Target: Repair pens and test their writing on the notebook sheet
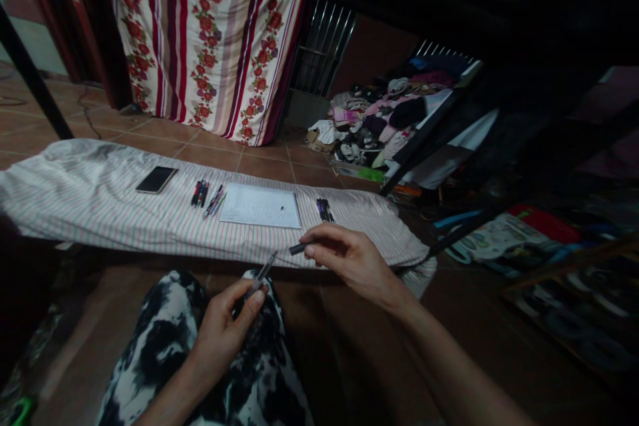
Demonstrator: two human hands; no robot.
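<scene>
My left hand (224, 323) is closed around a slim pen (266, 267) with a see-through barrel, its tip pointing up and to the right, above my knee. Between the thumb and fingers of my right hand (357, 263) is a short dark pen cap (298, 249). The pen and the cap are apart, with a small gap between them. Beyond my hands, a spiral notebook (259, 206) lies open on a striped cloth (164, 223), with faint marks and a tiny dark piece on its page.
Left of the notebook lie two groups of pens, one dark and red (200, 193), one mixed (214, 202). Several dark pens (325, 210) lie at its right. A phone (156, 180) rests farther left. Dark bed-frame bars (419, 140) cross the right side, before piled clothes (384, 113).
</scene>
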